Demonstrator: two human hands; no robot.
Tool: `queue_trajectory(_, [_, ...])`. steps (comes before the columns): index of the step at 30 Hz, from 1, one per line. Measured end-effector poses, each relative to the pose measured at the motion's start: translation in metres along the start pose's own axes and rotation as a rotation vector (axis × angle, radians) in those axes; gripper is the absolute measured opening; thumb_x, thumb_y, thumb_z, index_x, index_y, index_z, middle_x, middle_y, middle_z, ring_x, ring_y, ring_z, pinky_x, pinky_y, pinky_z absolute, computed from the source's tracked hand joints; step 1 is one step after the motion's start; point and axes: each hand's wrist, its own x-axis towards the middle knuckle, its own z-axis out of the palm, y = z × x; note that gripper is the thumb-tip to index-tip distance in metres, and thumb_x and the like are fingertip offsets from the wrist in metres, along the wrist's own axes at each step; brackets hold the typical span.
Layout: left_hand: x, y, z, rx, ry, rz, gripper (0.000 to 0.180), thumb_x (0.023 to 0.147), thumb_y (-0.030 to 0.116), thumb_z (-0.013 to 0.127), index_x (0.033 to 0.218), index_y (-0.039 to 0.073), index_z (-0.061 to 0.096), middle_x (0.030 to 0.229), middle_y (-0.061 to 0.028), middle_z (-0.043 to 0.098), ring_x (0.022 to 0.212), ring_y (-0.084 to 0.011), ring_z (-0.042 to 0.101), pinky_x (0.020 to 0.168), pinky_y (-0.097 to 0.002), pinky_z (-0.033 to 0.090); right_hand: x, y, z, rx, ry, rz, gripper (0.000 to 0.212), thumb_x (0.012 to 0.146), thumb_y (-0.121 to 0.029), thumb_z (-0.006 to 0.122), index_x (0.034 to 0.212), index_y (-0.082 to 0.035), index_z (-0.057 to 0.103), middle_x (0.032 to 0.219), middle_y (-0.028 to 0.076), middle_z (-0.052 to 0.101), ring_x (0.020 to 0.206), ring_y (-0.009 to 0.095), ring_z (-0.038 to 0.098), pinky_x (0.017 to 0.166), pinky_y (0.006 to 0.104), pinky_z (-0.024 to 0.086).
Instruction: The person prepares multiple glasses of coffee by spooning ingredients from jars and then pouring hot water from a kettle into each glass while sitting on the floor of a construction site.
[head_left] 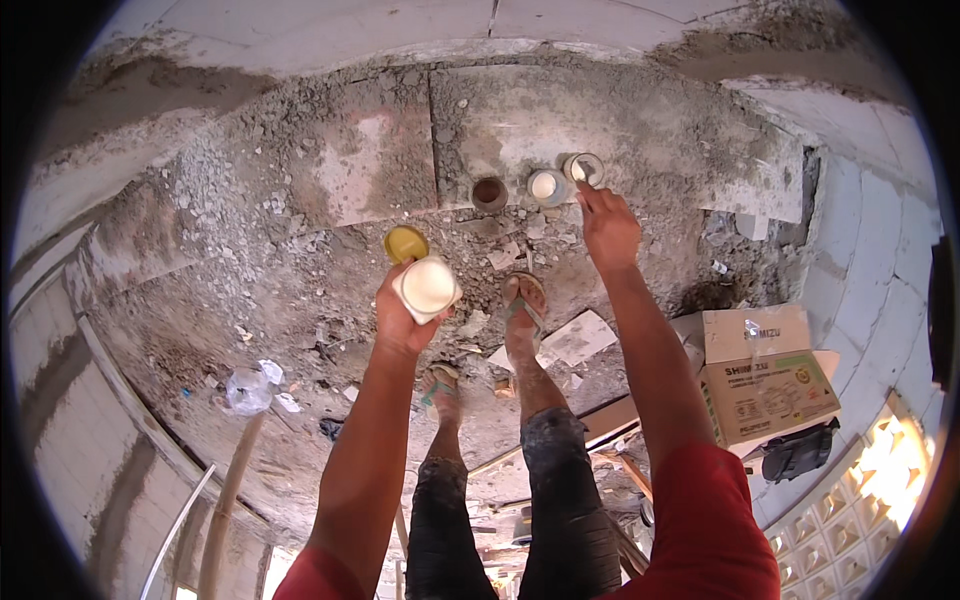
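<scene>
The left hand (400,314) grasps a white container (428,288), apparently already open; the right hand (611,232), grip unclear, works at a round tub (594,166). A neighbouring cup (545,188) looks filled.

Downward fisheye view from the head

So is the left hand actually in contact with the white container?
Touching. The head view shows the left hand gripping the white container along its side, no gap between them.

Dark printed lettering (752,378) stands on the upper and lower panels of a cardboard box (770,398).
</scene>
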Motion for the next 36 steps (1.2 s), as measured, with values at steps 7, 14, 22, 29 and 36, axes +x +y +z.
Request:
queue_trajectory(7, [0.023,-0.003,0.032,0.137,0.12,0.022,0.034,0.096,0.032,0.056,0.116,0.005,0.062,0.104,-0.0119,0.072,0.095,-0.0274,0.071,0.088,-0.0411,0.058,-0.022,-0.062,-0.164,1.124,0.193,0.521,0.032,0.108,-0.026,0.05,0.11,-0.002,0.07,0.084,0.007,0.067,0.068,0.011,0.062,0.061,0.0268,0.051])
queue_trajectory(14, [0.017,-0.004,0.057,0.152,0.032,0.033,0.035,0.1,0.026,0.053,0.126,0.003,0.055,0.115,-0.0143,0.067,0.102,-0.0275,0.069,0.091,-0.0419,0.057,-0.016,-0.141,-0.159,0.956,0.029,0.05,0.031,0.109,-0.024,0.048,0.102,-0.001,0.068,0.073,0.004,0.063,0.065,0.011,0.06,0.059,0.0265,0.049])
queue_trajectory(22, [0.018,0.001,0.053,0.191,0.084,0.1,0.033,0.1,0.024,0.05,0.128,0.006,0.055,0.116,-0.0117,0.066,0.103,-0.0254,0.067,0.091,-0.04,0.055,-0.014,-0.141,-0.126,1.296,-0.113,0.685,0.04,0.109,-0.036,0.048,0.098,-0.004,0.067,0.069,-0.001,0.057,0.06,0.007,0.051,0.054,0.0228,0.041])
queue_trajectory(29, [0.03,-0.004,0.036,0.169,0.13,0.101,0.031,0.1,0.026,0.052,0.123,0.006,0.057,0.114,-0.011,0.066,0.103,-0.0251,0.068,0.091,-0.0404,0.054,-0.007,-0.13,-0.126,1.451,-0.027,0.816,0.043,0.108,-0.043,0.05,0.099,-0.004,0.067,0.066,-0.003,0.054,0.057,0.005,0.046,0.051,0.02,0.035])
queue_trajectory(36, [0.034,0.004,0.006,0.124,0.159,0.094,0.038,0.102,0.029,0.047,0.125,0.002,0.059,0.117,-0.0136,0.07,0.107,-0.0277,0.068,0.096,-0.0417,0.054,0.01,-0.108,-0.084,1.341,0.065,0.798,0.043,0.108,-0.043,0.047,0.1,-0.004,0.065,0.064,-0.002,0.052,0.052,0.005,0.04,0.045,0.0215,0.03])
